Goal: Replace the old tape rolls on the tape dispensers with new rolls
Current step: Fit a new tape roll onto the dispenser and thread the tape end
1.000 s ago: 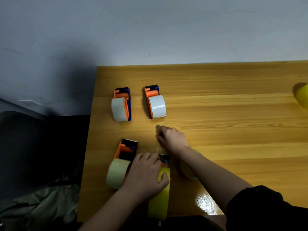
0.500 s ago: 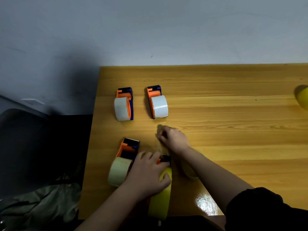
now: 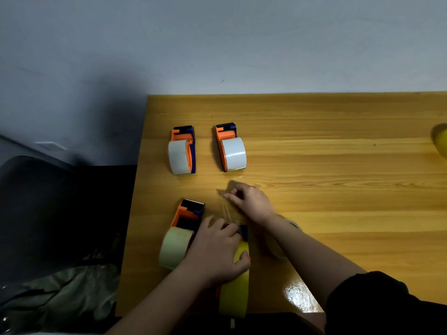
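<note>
Gripping the yellow tape roll (image 3: 234,290) on its dispenser at the desk's (image 3: 338,213) near edge with our left hand (image 3: 215,255), we pinch the clear tape strip (image 3: 227,211) with our right hand (image 3: 251,201), pulled away from us.

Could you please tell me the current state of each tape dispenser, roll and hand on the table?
Far left dispenser: loaded with a white roll, untouched.
Far right dispenser: loaded with a white roll, untouched.
Near left dispenser: loaded with a pale roll, untouched.
Yellow roll: held on the nearest dispenser.
Left hand: gripping the yellow roll.
Right hand: pinching the pulled-out clear tape strip.
</note>
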A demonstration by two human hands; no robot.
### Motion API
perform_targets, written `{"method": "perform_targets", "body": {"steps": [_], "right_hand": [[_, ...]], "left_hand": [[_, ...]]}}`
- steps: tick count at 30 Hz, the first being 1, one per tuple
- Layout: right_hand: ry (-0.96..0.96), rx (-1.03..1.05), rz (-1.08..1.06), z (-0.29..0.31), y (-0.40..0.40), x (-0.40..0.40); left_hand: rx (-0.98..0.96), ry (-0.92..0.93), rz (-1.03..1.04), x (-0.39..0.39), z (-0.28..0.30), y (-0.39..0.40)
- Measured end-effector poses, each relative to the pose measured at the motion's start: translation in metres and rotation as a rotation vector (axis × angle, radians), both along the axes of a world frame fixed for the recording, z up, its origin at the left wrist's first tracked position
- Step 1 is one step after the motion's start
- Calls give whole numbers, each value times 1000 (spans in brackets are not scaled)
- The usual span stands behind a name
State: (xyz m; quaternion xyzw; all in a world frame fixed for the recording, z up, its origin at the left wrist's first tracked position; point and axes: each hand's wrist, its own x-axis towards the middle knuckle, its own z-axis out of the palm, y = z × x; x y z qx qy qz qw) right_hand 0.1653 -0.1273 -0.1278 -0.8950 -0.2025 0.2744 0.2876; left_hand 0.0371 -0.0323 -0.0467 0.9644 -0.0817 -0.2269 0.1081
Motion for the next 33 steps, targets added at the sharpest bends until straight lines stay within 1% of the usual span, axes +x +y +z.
{"method": "perform_targets", "body": {"steps": [9, 18, 27, 33], "right_hand": [[-25, -17, -11, -4, 1, -4], [-86, -79, 27, -4, 3, -3], [-191, -144, 185, 3, -7, 7], [-254, -258, 313, 3, -10, 15]], "left_hand": [[38, 52, -14, 4, 2, 1], [50, 78, -29, 9, -1, 2], [-12, 117, -18, 8, -1, 5], [-101, 109, 35, 3, -4, 8]]}}
